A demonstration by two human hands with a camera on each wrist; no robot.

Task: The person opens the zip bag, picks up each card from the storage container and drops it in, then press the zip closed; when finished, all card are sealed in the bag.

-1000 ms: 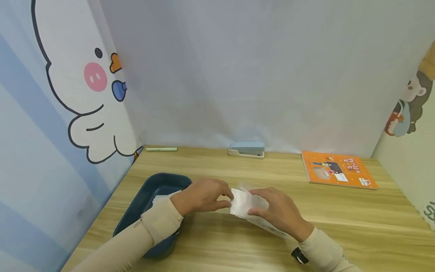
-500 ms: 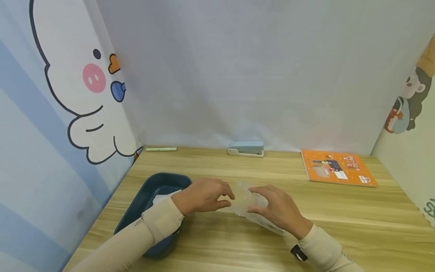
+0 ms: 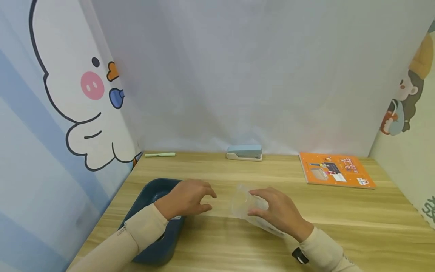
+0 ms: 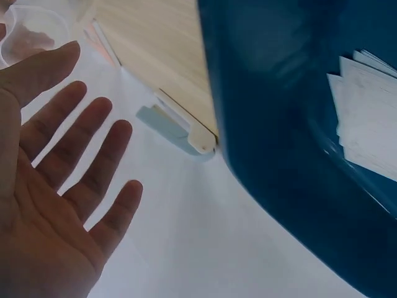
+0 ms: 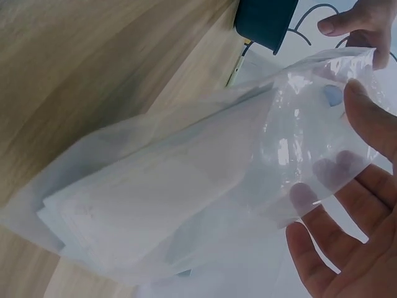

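My right hand (image 3: pixel 259 204) holds a clear plastic bag (image 3: pixel 242 204) just above the wooden desk, thumb on top and fingers beneath its open end. In the right wrist view the bag (image 5: pixel 186 186) has white sheets inside it. My left hand (image 3: pixel 208 201) hovers a short way left of the bag, fingers spread and holding nothing, its palm (image 4: pixel 43 205) facing the left wrist camera. Under my left wrist sits a dark blue tray (image 3: pixel 149 196) with white paper sheets (image 4: pixel 366 118) lying in it.
A pale blue stapler (image 3: pixel 244 152) and a green pen (image 3: pixel 160 154) lie along the back wall. An orange booklet (image 3: pixel 334 173) lies at the back right. Cartoon-printed panels close in the desk on the left and right.
The white sheet at the bag's mouth has slid inside. My left hand let go and drew back left toward the tray. My right hand still holds the bag.
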